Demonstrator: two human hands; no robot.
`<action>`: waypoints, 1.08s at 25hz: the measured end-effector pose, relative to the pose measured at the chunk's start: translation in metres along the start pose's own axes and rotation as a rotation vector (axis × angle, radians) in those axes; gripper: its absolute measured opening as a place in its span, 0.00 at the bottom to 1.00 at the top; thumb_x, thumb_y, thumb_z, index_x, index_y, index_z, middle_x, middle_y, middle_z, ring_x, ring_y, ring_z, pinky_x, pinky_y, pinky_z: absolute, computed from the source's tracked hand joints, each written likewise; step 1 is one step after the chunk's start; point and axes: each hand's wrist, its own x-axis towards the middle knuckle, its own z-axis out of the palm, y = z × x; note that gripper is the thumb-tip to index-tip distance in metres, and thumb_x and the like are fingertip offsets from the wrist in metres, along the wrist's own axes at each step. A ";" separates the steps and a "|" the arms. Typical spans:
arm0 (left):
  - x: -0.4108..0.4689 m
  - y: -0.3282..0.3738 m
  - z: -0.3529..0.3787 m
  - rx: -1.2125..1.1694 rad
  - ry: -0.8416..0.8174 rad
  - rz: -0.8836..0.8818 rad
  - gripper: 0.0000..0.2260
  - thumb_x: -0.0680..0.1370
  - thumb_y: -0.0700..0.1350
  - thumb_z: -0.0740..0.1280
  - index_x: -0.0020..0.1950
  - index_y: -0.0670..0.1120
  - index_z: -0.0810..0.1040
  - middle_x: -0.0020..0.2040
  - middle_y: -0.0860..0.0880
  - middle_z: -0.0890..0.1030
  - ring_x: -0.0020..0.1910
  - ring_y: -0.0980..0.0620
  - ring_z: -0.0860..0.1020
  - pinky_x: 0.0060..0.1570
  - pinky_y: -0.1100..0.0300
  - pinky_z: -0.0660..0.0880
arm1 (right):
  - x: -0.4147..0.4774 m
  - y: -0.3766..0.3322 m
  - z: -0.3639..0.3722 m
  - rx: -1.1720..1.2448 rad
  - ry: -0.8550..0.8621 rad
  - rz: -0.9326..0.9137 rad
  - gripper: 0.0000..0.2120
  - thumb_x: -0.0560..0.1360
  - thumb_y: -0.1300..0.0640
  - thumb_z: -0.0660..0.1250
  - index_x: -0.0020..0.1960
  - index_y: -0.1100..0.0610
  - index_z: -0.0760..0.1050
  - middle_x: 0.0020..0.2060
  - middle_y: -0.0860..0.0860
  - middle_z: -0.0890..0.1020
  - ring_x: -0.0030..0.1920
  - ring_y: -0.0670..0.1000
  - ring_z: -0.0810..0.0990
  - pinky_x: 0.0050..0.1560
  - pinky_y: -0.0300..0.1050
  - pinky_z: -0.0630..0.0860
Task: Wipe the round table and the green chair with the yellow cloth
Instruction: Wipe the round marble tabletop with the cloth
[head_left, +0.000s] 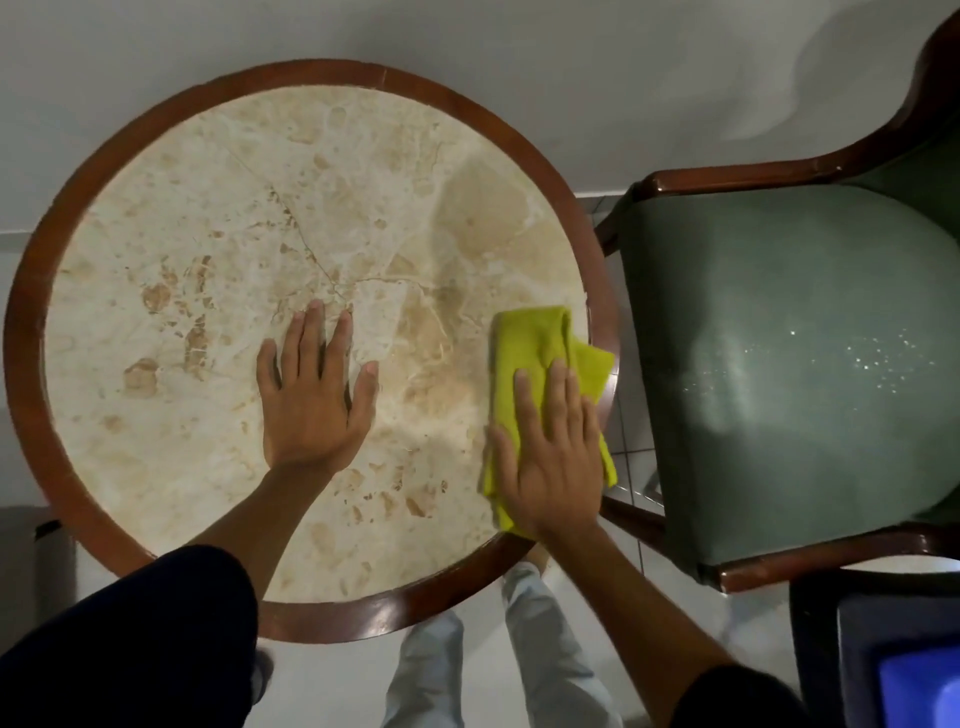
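Right hand (553, 452) presses yellow cloth (535, 348) flat on round table (208, 249).

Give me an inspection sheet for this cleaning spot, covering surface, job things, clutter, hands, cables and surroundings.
Surface: round table, marble-look top in a brown wooden rim; a darker patch near its far right edge.
Job's things: yellow cloth, folded, at the table's right edge and overhanging the rim; green chair right of the table, pale specks on its seat.
Clutter: nothing seen on the table.
Hands: left hand flat, fingers spread, on the marble; right hand flat, pressing the cloth.
Cables: nothing seen.
Surroundings: white wall behind, tiled floor, a dark object with a blue glow at lower right.
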 end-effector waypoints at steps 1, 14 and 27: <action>0.000 0.000 0.000 -0.008 0.003 0.003 0.27 0.83 0.59 0.48 0.80 0.49 0.57 0.81 0.44 0.58 0.80 0.45 0.57 0.77 0.42 0.54 | 0.014 0.008 -0.006 -0.008 0.002 0.047 0.31 0.81 0.39 0.50 0.80 0.49 0.50 0.81 0.56 0.50 0.80 0.55 0.45 0.79 0.57 0.46; 0.008 -0.014 -0.008 -0.063 0.006 0.104 0.22 0.82 0.57 0.54 0.72 0.48 0.71 0.78 0.43 0.65 0.75 0.43 0.66 0.70 0.44 0.60 | 0.007 -0.023 0.002 0.034 0.004 0.160 0.34 0.80 0.35 0.48 0.80 0.50 0.45 0.81 0.56 0.48 0.80 0.56 0.44 0.79 0.58 0.45; 0.037 -0.071 -0.008 0.087 0.084 -0.034 0.32 0.78 0.64 0.59 0.75 0.45 0.69 0.77 0.40 0.66 0.77 0.42 0.65 0.72 0.36 0.60 | 0.273 -0.063 -0.019 -0.011 0.096 0.080 0.30 0.82 0.40 0.47 0.80 0.52 0.52 0.80 0.57 0.52 0.80 0.60 0.49 0.78 0.61 0.47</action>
